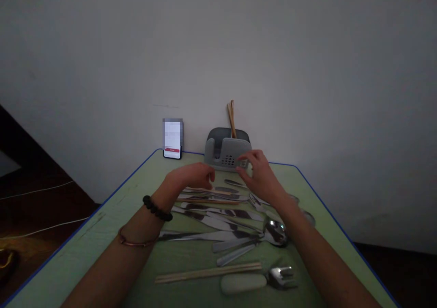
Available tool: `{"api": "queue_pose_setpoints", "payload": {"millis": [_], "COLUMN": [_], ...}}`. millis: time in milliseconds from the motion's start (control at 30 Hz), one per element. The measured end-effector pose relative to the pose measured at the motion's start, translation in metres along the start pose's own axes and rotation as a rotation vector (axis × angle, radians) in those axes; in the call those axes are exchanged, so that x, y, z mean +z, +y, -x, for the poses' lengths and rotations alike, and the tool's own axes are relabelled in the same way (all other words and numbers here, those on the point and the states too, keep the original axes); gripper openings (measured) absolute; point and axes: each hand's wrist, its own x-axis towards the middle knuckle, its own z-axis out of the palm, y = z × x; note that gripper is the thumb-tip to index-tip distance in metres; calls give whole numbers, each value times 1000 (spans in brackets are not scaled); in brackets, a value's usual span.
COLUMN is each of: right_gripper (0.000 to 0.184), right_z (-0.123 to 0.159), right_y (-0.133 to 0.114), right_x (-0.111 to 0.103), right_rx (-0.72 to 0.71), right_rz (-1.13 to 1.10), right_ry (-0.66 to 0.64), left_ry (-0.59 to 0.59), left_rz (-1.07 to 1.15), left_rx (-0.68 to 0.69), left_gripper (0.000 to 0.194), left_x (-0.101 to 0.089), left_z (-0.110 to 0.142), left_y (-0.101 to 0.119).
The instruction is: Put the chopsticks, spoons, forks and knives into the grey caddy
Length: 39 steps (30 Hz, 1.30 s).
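Note:
My left hand (191, 177) hovers over the far end of a row of metal cutlery (218, 217), its fingers curled downward; whether it holds anything I cannot make out. My right hand (260, 173) hangs just in front of the grey cutlery holder (225, 155), fingers bent and apart, with nothing visible in them. Two wooden chopsticks (232, 119) stand upright in the holder. Knives and spoons lie side by side on the green table (102, 239). A large spoon (275, 231) rests by my right forearm. Nearer me lie a pair of chopsticks (208, 272) and a fork with a pale handle (256, 281).
A phone (172, 138) with a lit screen leans against the white wall at the table's back left. The table has a blue edge and stands in a dim room. Cables (37, 229) run over the dark floor to the left.

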Motion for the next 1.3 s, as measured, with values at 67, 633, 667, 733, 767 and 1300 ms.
{"api": "queue_pose_setpoints", "payload": {"millis": [67,633,667,733,767,1300], "right_gripper": [21,65,62,57,56,61], "right_z": [22,118,114,106,103,82], "right_y": [-2,4,7,18,25,33], "right_x": [-5,3,2,-1,-4,21], "right_rx": [-39,-29,-48,-56,-31,235], "right_rz": [38,190,202,245,281,403], "right_ry": [-255,-478,-452,-390,-350,-362], "left_ry": [-3,337,345,364,377,453], "left_rz": [-46,-202,-194,-174,-166,-175], "left_rx": [1,163,165,178,182,136], "left_gripper": [27,56,55,54,55,47], "left_x": [6,112,110,108,107,104], "left_z": [3,40,37,34,34,35], "left_y": [12,20,20,18,16,1]}}
